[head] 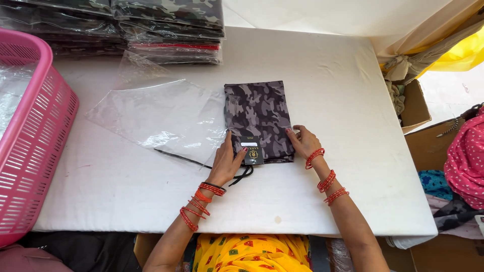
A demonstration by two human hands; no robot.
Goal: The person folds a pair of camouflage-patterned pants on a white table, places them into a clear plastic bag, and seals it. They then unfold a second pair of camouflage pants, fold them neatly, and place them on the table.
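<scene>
I see the folded camouflage garment (258, 121) lying flat mid-bench (327, 90), half inside a clear plastic bag (161, 118). My left hand (227, 161) rests fingers-spread on its near edge beside the dark tag (251, 149), pinning it; my right hand (302, 142) lies flat against the other corner, keeping the fold square.

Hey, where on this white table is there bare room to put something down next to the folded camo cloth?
The widest bare patch is right of the folded camo cloth, past the right hand, out to the table edge. The near-left strip between the pink basket and the left hand is open too. Crowded: clear plastic bags left of the cloth, packed stacks at the far-left.
</scene>
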